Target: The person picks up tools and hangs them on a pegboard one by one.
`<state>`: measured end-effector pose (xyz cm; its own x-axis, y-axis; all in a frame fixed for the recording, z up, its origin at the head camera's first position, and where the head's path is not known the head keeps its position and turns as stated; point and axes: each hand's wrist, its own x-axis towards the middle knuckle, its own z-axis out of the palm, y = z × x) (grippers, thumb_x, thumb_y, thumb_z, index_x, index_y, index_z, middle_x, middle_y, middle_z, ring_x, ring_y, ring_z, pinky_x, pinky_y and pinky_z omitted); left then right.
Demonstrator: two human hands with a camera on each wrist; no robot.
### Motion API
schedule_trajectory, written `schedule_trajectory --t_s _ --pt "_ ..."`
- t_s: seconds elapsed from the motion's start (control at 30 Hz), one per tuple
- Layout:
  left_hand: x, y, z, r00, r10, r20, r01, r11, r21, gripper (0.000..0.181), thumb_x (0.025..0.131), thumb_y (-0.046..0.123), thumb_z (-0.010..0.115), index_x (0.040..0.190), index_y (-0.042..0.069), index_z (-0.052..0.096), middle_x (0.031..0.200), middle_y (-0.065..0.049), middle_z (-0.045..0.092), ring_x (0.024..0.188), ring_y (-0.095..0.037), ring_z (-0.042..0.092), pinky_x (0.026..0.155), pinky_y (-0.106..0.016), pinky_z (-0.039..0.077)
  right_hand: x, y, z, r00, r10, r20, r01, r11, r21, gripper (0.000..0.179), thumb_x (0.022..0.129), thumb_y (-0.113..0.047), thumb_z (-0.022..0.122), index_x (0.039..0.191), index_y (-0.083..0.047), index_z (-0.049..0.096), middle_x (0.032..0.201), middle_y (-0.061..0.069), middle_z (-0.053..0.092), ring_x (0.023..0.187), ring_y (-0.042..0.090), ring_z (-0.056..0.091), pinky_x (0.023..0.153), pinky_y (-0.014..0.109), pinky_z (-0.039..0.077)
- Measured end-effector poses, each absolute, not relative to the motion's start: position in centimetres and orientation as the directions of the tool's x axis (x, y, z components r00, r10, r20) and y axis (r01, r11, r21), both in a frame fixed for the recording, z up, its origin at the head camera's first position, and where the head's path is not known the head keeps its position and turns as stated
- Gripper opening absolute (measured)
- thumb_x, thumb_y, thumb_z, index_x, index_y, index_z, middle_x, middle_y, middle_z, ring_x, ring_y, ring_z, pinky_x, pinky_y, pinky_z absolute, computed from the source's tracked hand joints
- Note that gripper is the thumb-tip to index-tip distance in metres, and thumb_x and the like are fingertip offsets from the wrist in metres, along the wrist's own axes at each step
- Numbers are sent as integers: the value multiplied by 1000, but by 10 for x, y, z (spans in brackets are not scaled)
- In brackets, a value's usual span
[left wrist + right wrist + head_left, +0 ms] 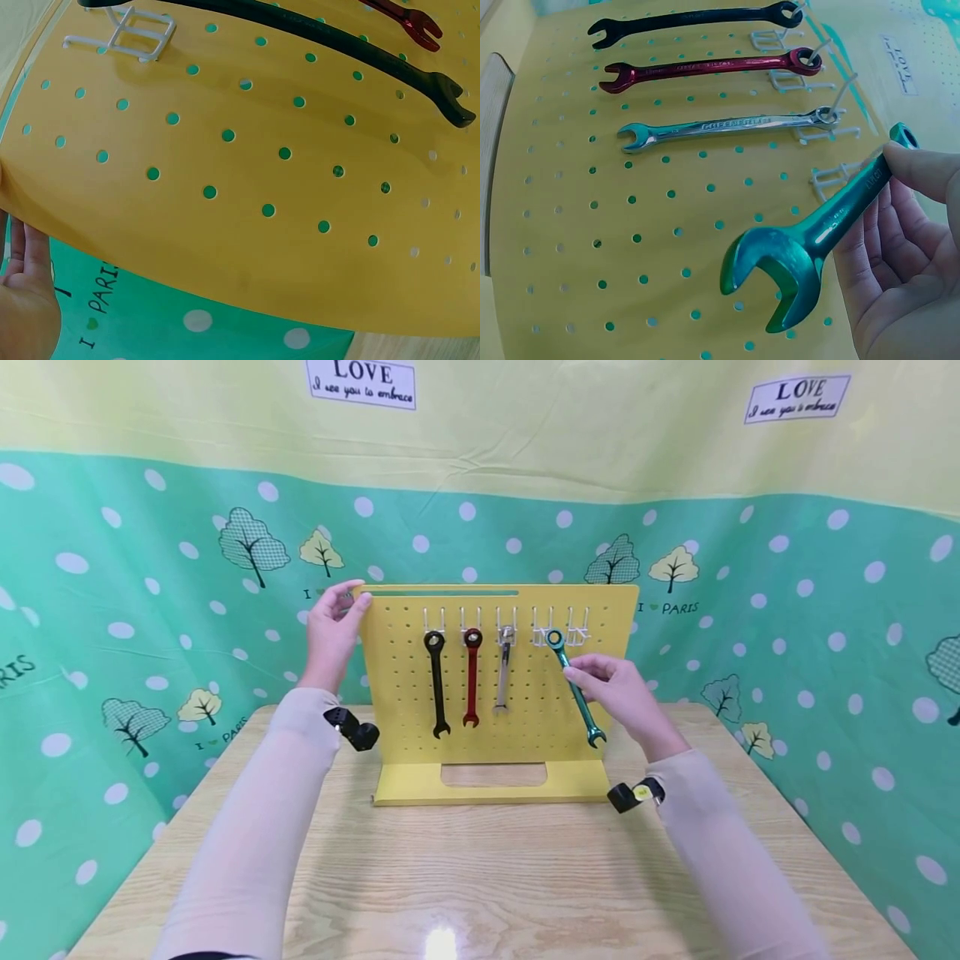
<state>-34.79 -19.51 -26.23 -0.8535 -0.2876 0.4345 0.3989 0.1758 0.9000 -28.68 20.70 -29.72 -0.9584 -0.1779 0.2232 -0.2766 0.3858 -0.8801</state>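
My right hand point(626, 695) pinches a teal combination wrench point(581, 702) by its shaft, thumb in front. The wrench tilts, ring end up and open-end jaw down, in front of a yellow pegboard point(525, 739). In the head view its ring overlaps a white hook point(542, 636); I cannot tell whether they touch. At the board's upper left corner my left hand point(330, 642) grips the edge, thumb near the front face. A black wrench point(438, 689), a red wrench point(472, 683) and a silver wrench point(503, 675) hang from hooks by their ring ends.
Another white hook point(578, 636) at the board's right holds nothing. The board's base point(412, 785) stands on a wooden table point(480, 860). Behind and at both sides hangs a green and yellow curtain point(465, 539) with dots and trees.
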Motion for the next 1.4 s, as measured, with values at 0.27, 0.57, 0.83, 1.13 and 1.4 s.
schedule_trajectory --t_s 0.27,0.57,0.83,1.13,1.4 --pt "-347 -194 -261 -856 -289 428 396 164 903 38 94 37 69 129 21 65 116 -2 64 103 -14 57 88 -28 49 -296 200 -298 -959 -181 217 -269 353 -896 45 97 -37 68 124 -2 64 122 17 64 105 25 57 83 32 55" --pt "-345 -194 -260 -863 -285 418 385 166 908 40 95 38 68 131 21 64 118 -3 63 102 -14 57 85 -28 49 -305 198 -307 -964 -192 184 -241 339 -909 46 99 -37 66 125 1 62 123 18 63 108 27 59 89 37 55" --pt "-345 -194 -260 -864 -291 411 378 164 911 40 95 39 68 131 22 64 117 -2 63 102 -14 57 84 -28 49 -314 189 -314 -963 -218 158 -215 272 -938 46 99 -32 66 128 3 58 126 18 60 110 30 60 94 40 54" --pt "-346 -194 -260 -865 -285 414 385 154 910 42 95 38 68 132 19 63 116 -1 63 103 -14 57 87 -29 49 -323 181 -321 -957 -245 156 -200 167 -965 44 100 -28 65 127 5 55 126 20 61 106 28 63 95 43 53" --pt "-346 -193 -260 -865 -283 414 388 148 910 45 95 36 68 134 15 61 118 -2 63 104 -15 58 90 -29 49 -325 181 -323 -956 -248 155 -196 151 -969 45 100 -27 65 130 4 52 128 20 60 111 30 60 95 41 53"
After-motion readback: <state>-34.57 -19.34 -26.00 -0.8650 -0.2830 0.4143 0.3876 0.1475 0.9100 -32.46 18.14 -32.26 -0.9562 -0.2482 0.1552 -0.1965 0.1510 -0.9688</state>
